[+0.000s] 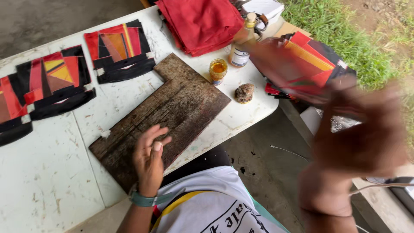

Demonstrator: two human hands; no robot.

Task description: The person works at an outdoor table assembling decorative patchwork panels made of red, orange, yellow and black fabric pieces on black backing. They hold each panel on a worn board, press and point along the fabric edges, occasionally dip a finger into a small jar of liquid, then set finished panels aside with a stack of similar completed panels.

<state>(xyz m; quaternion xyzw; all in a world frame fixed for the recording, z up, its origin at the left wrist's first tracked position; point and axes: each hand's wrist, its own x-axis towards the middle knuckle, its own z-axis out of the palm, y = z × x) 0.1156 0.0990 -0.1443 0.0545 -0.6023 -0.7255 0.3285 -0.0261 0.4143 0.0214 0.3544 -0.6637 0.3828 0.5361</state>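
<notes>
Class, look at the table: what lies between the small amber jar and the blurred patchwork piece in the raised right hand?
In the head view, a small brownish lump lies on the white table between the jar and the patchwork piece.

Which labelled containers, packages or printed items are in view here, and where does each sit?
Glass bottle: far table edge beside the red cloth stack; tall, pale liquid, cream cap, white label.
Small jar: just past the wooden board; round, amber contents, small label.
White shirt: on the person, bottom centre; black lettering, yellow stripe.
No signs or screens.
</notes>
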